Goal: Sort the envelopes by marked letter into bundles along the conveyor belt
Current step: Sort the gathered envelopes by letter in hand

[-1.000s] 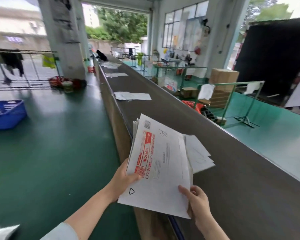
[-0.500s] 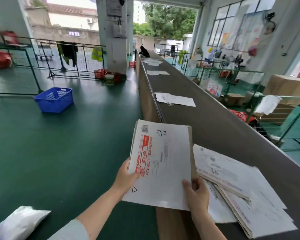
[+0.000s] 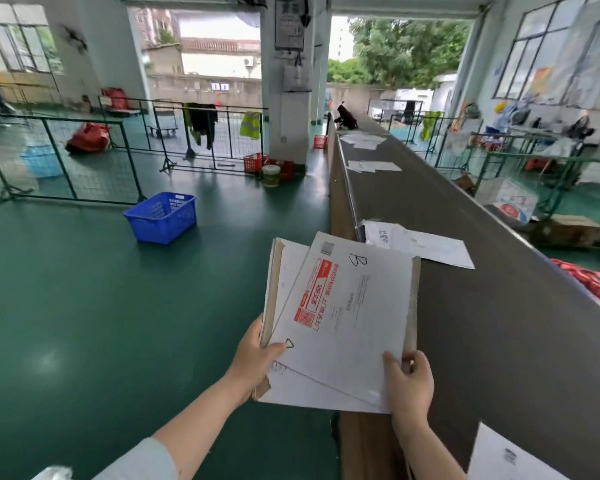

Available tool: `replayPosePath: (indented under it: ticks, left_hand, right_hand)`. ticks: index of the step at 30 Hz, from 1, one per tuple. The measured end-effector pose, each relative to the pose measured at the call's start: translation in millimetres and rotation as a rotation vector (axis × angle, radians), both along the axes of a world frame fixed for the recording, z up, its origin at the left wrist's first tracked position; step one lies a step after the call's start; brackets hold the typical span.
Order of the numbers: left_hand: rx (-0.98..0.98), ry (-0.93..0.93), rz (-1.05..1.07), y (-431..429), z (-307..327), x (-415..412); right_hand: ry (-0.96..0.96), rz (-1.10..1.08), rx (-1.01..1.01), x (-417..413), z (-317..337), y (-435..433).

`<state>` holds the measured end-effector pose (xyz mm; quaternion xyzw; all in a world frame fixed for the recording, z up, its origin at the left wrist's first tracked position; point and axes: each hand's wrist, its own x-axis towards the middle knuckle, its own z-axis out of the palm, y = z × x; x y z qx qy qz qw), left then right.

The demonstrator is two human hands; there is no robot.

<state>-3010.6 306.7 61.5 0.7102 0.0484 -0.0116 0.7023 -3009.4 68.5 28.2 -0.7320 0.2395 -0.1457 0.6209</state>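
Observation:
A stack of white envelopes (image 3: 291,271) rests in my left hand (image 3: 255,355), which grips its left edge with the thumb on top. The top envelope (image 3: 354,320), marked "B" with a red label, is skewed to the right off the stack; my right hand (image 3: 407,382) pinches its lower right corner. Both hang over the near left edge of the dark conveyor belt (image 3: 499,341). A bundle of envelopes (image 3: 416,242) lies on the belt just ahead. Further bundles, one (image 3: 373,166) in the middle distance and one (image 3: 361,140) near the far end, lie along the belt.
Another envelope pile (image 3: 506,459) shows at the bottom right on the belt. A blue basket (image 3: 161,216) stands on the green floor at left. Green mesh fences (image 3: 66,157), red crates (image 3: 257,162) and a pillar (image 3: 288,98) are behind it. Boxes and clutter line the belt's right side.
I have moved forward along the belt; the near pile has slid to the bottom right. The top "B" envelope has been slid sideways off the stack by my right hand.

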Motion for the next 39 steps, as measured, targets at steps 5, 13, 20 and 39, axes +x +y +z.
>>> replayPosePath:
  ticks: [5, 13, 20, 39]
  left_hand:
    - [-0.004, 0.047, 0.012, 1.6, -15.7, 76.1]
    - [0.003, 0.049, -0.034, 13.5, -37.1, 260.9]
    - [-0.044, 0.024, -0.088, 48.9, -15.8, 459.8]
    - [-0.143, 0.101, -0.103, 105.8, -22.4, 936.0]
  right_hand:
    - [0.005, 0.006, 0.015, 75.7, -9.0, -3.2]
    - [0.041, -0.038, 0.047, 253.4, -24.7, 8.9]
    - [-0.004, -0.082, 0.033, 442.2, -1.9, 45.1]
    - [-0.079, -0.149, -0.029, 932.8, -2.4, 95.4]
